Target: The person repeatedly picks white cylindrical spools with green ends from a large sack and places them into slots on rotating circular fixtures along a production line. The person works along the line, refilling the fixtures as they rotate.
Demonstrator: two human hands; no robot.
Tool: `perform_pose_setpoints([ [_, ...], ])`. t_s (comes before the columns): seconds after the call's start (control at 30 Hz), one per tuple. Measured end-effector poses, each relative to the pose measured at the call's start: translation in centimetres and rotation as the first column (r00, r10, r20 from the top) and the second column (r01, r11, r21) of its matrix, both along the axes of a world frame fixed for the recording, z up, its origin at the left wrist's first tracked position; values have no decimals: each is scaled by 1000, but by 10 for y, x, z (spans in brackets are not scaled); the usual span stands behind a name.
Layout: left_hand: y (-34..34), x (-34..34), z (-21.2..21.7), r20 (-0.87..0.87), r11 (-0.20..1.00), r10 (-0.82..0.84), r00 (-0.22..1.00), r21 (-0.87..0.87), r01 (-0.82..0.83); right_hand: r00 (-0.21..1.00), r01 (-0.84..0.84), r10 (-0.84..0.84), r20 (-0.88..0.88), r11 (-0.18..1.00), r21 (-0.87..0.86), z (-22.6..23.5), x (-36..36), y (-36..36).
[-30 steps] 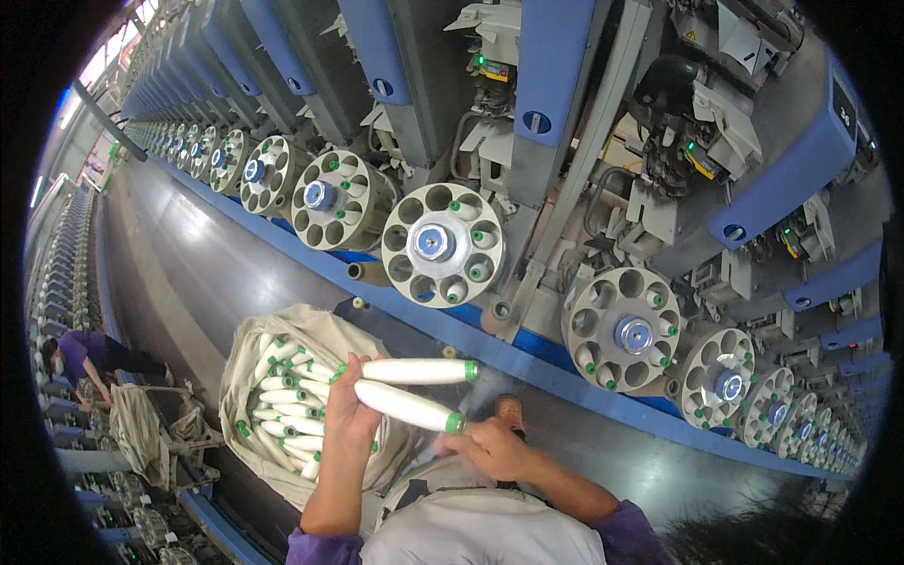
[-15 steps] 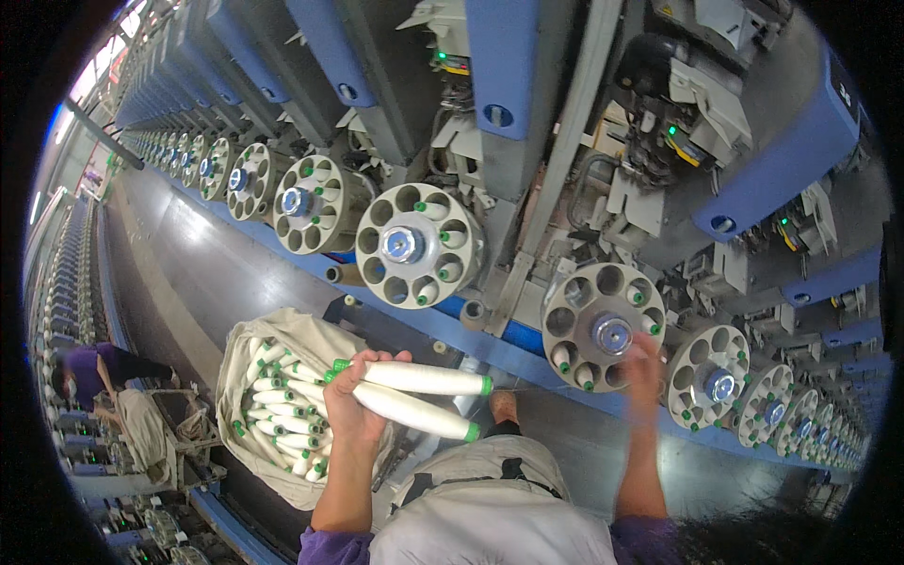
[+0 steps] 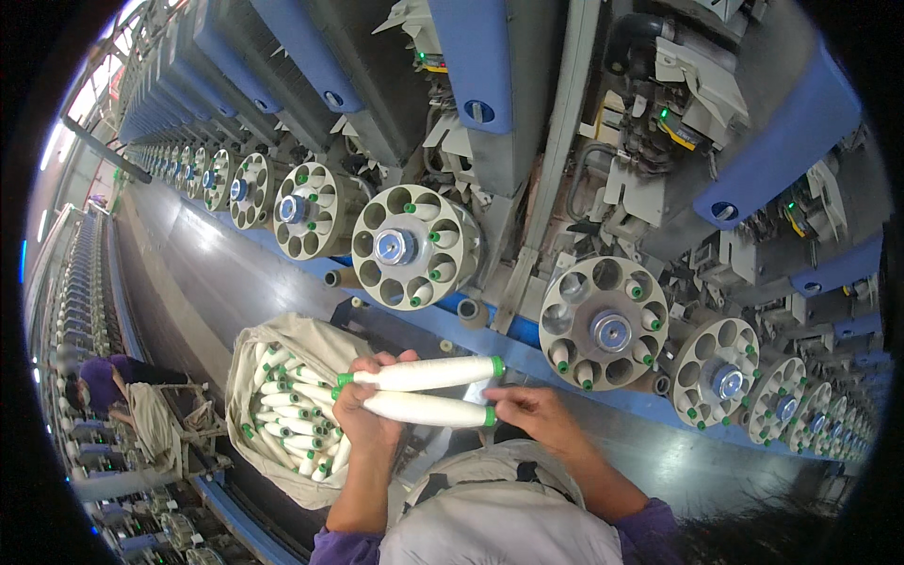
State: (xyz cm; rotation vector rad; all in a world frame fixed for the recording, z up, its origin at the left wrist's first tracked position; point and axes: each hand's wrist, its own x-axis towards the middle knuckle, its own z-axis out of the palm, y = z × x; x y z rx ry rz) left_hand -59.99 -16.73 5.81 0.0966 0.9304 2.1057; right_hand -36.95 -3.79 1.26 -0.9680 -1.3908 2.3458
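Note:
My left hand (image 3: 369,407) is wrapped round the left ends of two long white yarn bobbins with green ends. The upper bobbin (image 3: 428,374) and the lower bobbin (image 3: 424,409) lie side by side, pointing right. Close to the lower one's green right end is my right hand (image 3: 541,419), its thumb and fingers drawn together; whatever may be between them is too small to see. At my left, an open beige cloth sack (image 3: 306,330) holds many more such bobbins. Beyond my right hand, a round holder (image 3: 576,282) has bobbins in several of its pockets.
Similar round holders, such as one at centre (image 3: 381,202) and one at right (image 3: 692,377), line the blue-edged machine. Blue and grey machine panels (image 3: 476,66) rise behind them. Far left, a person in a purple top (image 3: 99,381) bends by a cart with cloth.
My right hand has come back from the round holder to the bobbins' right ends. A bobbin shows in the pocket it was covering. My left hand still holds both bobbins, now slightly farther right.

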Motion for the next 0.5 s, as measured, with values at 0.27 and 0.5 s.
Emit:
perform_pose_setpoints([
  [0.27,-2,12,-22,-39,973,202,979,-102,-205,986,129,-164,12,818,560,-20,-6,-37],
  [0.5,-3,-6,-42,104,926,207,973,-340,-160,929,322,-366,-54,731,602,-20,4,-51],
])
